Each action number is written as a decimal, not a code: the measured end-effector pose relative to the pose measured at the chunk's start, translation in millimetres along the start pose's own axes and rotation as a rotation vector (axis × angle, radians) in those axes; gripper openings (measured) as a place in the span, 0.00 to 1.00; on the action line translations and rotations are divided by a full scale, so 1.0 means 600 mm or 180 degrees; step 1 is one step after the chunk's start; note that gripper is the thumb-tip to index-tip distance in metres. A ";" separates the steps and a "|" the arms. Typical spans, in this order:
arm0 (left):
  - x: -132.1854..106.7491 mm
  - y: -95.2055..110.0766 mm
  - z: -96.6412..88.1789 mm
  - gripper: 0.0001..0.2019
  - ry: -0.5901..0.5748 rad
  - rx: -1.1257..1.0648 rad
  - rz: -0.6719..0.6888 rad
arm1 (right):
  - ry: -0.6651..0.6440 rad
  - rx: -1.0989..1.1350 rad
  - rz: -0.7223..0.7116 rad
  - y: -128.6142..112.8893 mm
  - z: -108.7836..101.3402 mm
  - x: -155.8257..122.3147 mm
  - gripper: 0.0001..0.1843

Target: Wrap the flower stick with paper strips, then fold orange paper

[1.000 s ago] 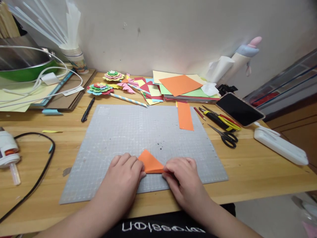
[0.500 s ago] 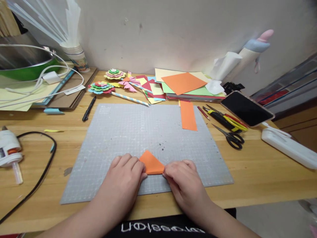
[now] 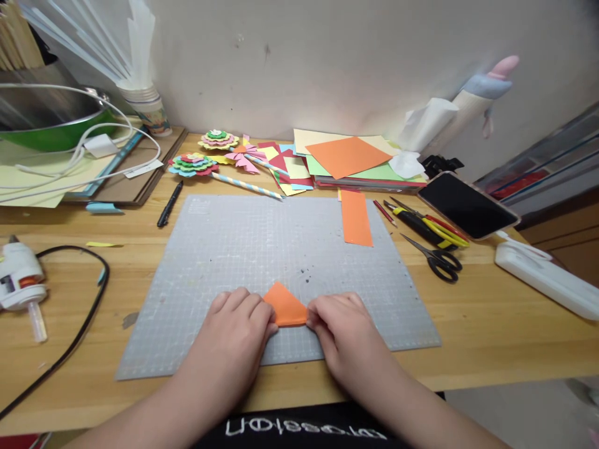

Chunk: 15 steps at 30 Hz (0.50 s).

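Note:
A folded piece of orange paper, shaped like a triangle with its tip pointing away from me, lies near the front of the grey cutting mat. My left hand is closed on its left corner, fingers curled and thumb at the lower edge. At the right corner, my right hand pinches the paper between thumb and fingers. Both corners are hidden under the fingers. An orange paper strip rests on the mat's far right part.
Scissors, pliers and a phone lie to the right. A pen and a hot glue gun with a black cord are on the left. Layered paper flowers and stacked coloured paper line the back.
My right hand has shifted slightly up and left along the paper's right corner. My left hand and the folded paper stay nearly in place. The view has moved a little.

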<state>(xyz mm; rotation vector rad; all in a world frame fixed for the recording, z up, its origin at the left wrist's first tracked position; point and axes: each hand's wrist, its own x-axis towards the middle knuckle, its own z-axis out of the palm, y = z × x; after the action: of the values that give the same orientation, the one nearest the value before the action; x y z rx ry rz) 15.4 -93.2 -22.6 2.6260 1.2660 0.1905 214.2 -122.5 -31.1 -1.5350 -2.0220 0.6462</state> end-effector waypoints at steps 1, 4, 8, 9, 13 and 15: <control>0.001 0.001 -0.001 0.09 -0.0015 -0.0020 -0.0022 | -0.0113 -0.0057 0.0079 -0.002 -0.003 0.005 0.11; 0.004 0.003 -0.007 0.09 -0.0127 -0.0117 -0.0122 | -0.0495 -0.0219 0.0249 -0.006 -0.014 0.021 0.13; 0.007 0.002 -0.013 0.09 -0.0242 -0.0179 -0.0205 | -0.0828 -0.0185 0.0166 -0.007 -0.029 0.034 0.12; 0.006 0.002 -0.013 0.08 -0.0239 -0.0186 -0.0215 | -0.0837 -0.0147 0.0105 -0.007 -0.029 0.034 0.11; 0.006 0.004 -0.006 0.09 -0.0162 -0.0275 -0.0194 | -0.0627 -0.0123 -0.0263 -0.008 -0.018 0.026 0.05; 0.010 0.008 -0.002 0.09 -0.0085 -0.0273 -0.0144 | -0.0509 -0.0206 -0.0423 -0.007 -0.011 0.023 0.05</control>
<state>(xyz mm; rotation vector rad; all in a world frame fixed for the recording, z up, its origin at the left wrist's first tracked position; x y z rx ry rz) 22.5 -91.3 -20.2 2.5171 1.2781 0.1972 212.6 -109.6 -21.7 -1.4092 -2.2628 0.6753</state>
